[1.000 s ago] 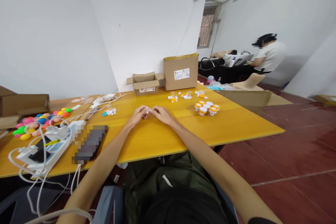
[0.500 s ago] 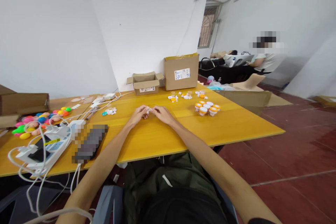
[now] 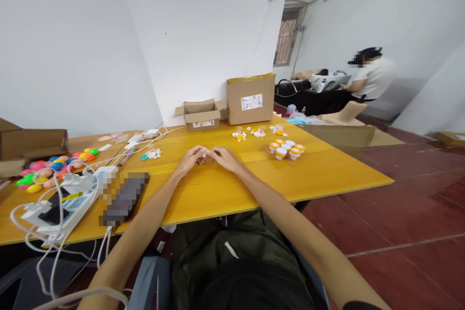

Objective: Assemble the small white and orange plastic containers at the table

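Over the yellow tabletop [image 3: 218,189], left hand [image 3: 192,159] and right hand [image 3: 225,158] pinch a tiny white piece [image 3: 205,154] between closed fingers, so any slackened grip could drop it among the scattered small parts [image 3: 258,132].

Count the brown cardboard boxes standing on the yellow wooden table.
3: a small open brown cardboard box at the back wall, a taller closed one on its right, and a flat one at the far left edge. Others may be out of view.
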### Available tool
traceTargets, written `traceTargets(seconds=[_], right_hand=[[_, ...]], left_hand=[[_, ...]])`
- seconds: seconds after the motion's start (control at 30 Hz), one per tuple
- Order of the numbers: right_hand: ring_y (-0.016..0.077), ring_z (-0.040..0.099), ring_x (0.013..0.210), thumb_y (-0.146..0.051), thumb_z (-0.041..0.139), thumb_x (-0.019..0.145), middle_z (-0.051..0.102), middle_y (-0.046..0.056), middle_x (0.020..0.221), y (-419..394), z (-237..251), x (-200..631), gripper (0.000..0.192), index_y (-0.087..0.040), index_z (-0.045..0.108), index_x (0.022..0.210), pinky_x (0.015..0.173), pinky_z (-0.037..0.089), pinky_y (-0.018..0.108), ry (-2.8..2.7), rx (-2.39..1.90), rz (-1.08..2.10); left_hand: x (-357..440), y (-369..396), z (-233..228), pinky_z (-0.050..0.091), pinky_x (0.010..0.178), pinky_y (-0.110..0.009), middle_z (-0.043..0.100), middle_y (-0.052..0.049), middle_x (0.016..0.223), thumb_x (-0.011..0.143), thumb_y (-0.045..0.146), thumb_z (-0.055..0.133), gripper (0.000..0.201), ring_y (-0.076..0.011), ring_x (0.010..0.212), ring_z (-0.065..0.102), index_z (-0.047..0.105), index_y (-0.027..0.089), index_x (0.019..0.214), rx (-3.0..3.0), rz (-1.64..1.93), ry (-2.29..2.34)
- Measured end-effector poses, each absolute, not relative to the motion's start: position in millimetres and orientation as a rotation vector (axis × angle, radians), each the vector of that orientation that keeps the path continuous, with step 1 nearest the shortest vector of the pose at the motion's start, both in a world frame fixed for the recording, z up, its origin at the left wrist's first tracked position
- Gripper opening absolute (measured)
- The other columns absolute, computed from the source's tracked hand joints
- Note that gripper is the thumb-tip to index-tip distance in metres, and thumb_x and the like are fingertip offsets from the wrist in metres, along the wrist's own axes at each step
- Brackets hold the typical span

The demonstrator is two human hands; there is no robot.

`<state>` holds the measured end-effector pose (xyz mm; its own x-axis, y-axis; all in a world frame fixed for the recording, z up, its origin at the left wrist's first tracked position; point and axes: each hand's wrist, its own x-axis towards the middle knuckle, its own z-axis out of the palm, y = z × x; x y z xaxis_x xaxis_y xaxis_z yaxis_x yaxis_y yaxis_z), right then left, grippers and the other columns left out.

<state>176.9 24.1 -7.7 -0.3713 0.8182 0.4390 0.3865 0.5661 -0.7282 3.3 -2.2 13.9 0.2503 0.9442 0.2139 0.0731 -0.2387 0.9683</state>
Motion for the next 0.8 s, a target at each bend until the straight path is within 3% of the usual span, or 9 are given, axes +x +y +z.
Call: traceTargets(seconds=[0.17,0.37,0.57,0.8], right_hand=[[0.0146,0.061,0.068,-0.047,0.069,0.077,0.069,-0.002,0.079,22.7,-10.0,174.6,0.030,-0.022,0.062,0.092,0.065,0.045,0.026,-1.920,-0.939,0.724],[0.0145,0.058,0.066,-0.050,0.055,0.086,0.066,0.000,0.071,23.1,-7.3,176.9,0.033,-0.020,0.062,0.074,0.064,0.043,0.026,-1.978,-0.926,0.649],[0.0139,0.058,0.064,-0.048,0.067,0.076,0.067,-0.002,0.080,21.0,-8.3,174.8,0.030,-0.022,0.061,0.088,0.062,0.044,0.026,-1.926,-0.947,0.692],[0.0149,0.058,0.067,-0.050,0.055,0.085,0.067,0.000,0.073,19.5,-5.3,175.4,0.032,-0.021,0.060,0.072,0.067,0.044,0.027,-1.964,-0.924,0.668]], left_hand=[[2.7,0.6,11.2,0.043,0.055,-0.022,0.058,0.003,0.063,0.075,0.052,0.072,0.037,-0.0095,0.055,0.054,0.064,0.017,0.083,1.560,1.122,0.978],[2.5,0.5,11.2,0.042,0.055,-0.021,0.057,0.003,0.064,0.076,0.052,0.070,0.036,-0.0089,0.055,0.053,0.063,0.017,0.081,1.571,1.127,0.981],[2.4,-1.1,11.9,0.042,0.054,-0.022,0.058,0.002,0.063,0.077,0.052,0.069,0.036,-0.0100,0.055,0.054,0.064,0.017,0.083,1.580,1.122,1.001],[3.0,-1.5,11.9,0.041,0.054,-0.021,0.057,0.003,0.064,0.076,0.051,0.070,0.035,-0.0091,0.054,0.053,0.063,0.017,0.079,1.572,1.134,0.987]])
